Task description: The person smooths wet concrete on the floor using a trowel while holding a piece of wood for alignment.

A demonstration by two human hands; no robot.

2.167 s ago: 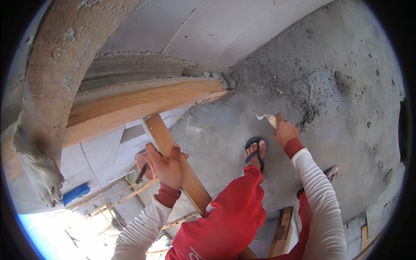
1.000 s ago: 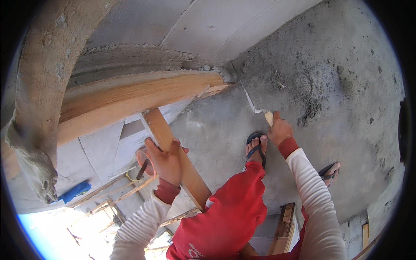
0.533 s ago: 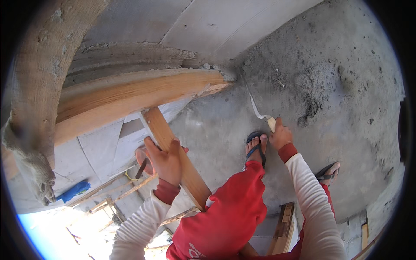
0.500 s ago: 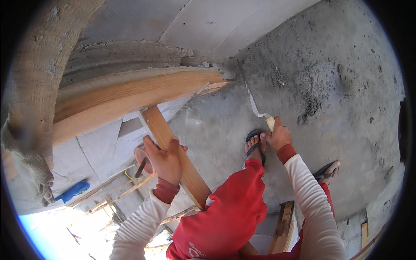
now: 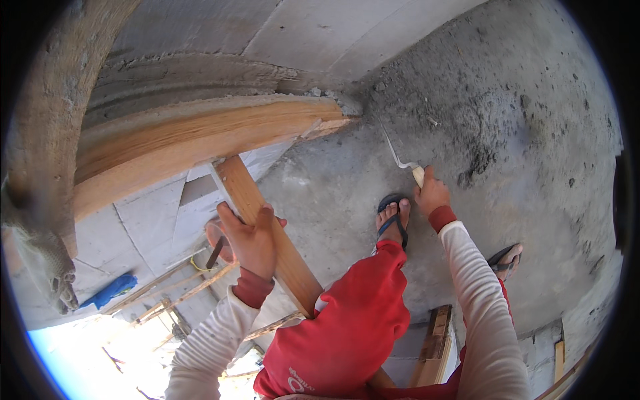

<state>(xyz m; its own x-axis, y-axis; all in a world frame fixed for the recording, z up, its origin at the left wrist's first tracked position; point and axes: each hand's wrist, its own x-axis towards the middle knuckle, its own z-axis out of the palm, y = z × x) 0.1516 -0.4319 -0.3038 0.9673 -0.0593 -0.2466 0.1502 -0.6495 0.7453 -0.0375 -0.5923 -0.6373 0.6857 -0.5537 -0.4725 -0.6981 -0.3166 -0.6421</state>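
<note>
My left hand [image 5: 253, 245] is closed round a wooden board [image 5: 292, 272] that slants across in front of me, its upper end by a thick timber beam [image 5: 220, 130]. In my right hand [image 5: 433, 195] is the pale handle of a trowel [image 5: 399, 160]. Its thin metal blade points up and away, seen nearly edge-on, over the grey concrete floor [image 5: 333, 193] near the beam's end. Just left of that hand, a foot in a dark flip-flop [image 5: 393, 220] rests on the floor.
Loose mortar [image 5: 479, 163] lies at the right. A block wall [image 5: 320, 40] rises at the back. At the left are an upright timber [image 5: 60, 113], a grey mesh cloth [image 5: 47, 260], an orange round container [image 5: 219, 240] and a blue cloth [image 5: 115, 291]. A bright drop shows at lower left.
The trowel has drawn back from the wall corner, and its blade now looks shorter. My right hand has risen slightly in view. My left hand keeps its hold on the board.
</note>
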